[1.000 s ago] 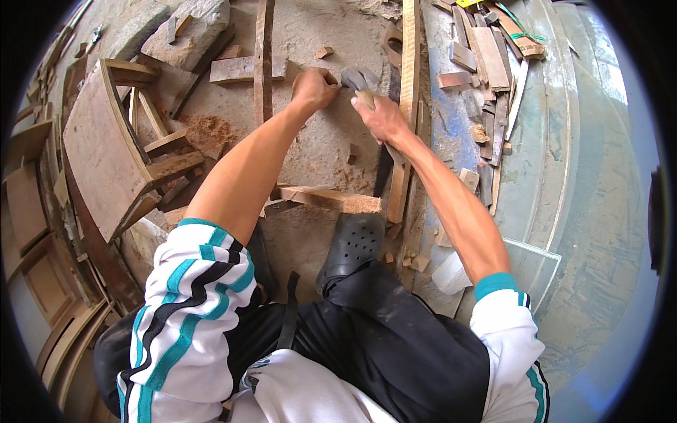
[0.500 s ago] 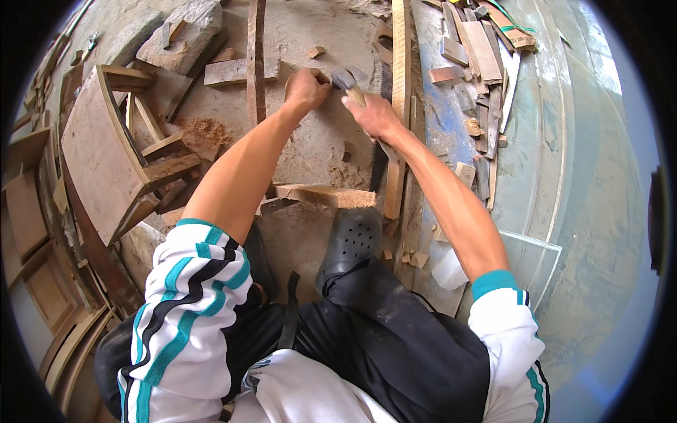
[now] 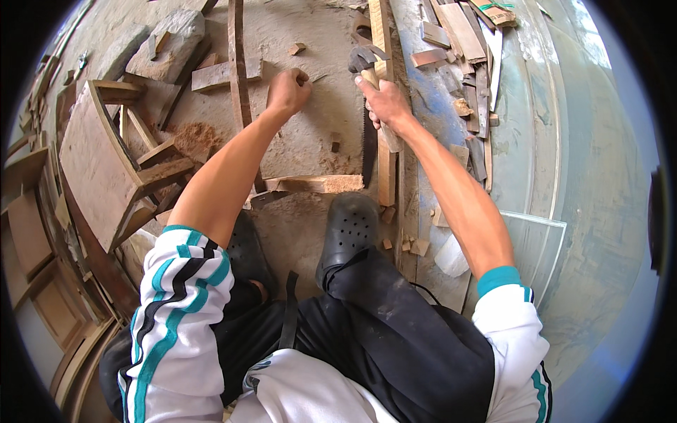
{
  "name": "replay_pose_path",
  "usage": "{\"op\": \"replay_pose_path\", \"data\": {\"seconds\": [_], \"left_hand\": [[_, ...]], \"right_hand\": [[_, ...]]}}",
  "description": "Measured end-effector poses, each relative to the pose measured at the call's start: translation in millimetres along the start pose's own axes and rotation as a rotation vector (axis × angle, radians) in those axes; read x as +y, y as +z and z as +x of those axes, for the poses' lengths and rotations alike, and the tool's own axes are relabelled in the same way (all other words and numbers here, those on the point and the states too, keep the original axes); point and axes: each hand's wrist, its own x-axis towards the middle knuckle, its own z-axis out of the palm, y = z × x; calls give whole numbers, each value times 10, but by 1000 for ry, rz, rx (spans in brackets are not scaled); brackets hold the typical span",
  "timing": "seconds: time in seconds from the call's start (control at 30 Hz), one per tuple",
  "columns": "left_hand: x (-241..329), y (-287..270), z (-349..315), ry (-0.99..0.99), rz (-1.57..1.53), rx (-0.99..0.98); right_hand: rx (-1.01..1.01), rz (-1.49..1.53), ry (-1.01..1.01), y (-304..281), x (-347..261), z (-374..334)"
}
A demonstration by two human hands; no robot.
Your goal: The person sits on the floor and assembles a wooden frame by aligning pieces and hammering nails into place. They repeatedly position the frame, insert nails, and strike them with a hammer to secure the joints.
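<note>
Hammer (image 3: 363, 60) in the head view has moved rightward, away from the left hand (image 3: 288, 93), now overlapping the pale wooden strip (image 3: 386, 173) from above, leaving the hands well apart; the right hand (image 3: 386, 104) grips its handle (image 3: 392, 141), the left curls, whether around anything I cannot tell

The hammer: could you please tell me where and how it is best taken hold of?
I'd grip the hammer by its wooden handle, coming from the near right. The handle slants toward the person's right, its bare end nearest the body, while the metal head lies at the far end. The right hand wraps the handle that way.
</note>
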Motion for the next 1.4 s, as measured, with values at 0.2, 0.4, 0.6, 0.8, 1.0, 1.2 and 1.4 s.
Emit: {"op": "replay_pose_path", "data": {"seconds": [0.2,0.4,0.6,0.8,1.0,1.2,1.4], "left_hand": [[-14,93,4,94,111,20],[-49,109,53,131,162,37],[1,44,11,104,-53,-25],[42,31,-16,138,117,-41],[84,132,-120,203,290,-30],[105,138,-116,170,284,-42],[123,121,-91,121,219,-54]], "right_hand": [[-25,-25,-23,11,26,-49],[-55,4,-14,1,37,-77],[-65,136,-19,-42,89,-63],[-55,195,-20,-40,54,-56],[-66,179,1,-20,82,-81],[-104,161,-7,59,117,-115],[-113,109,4,232,151,-41]]}}
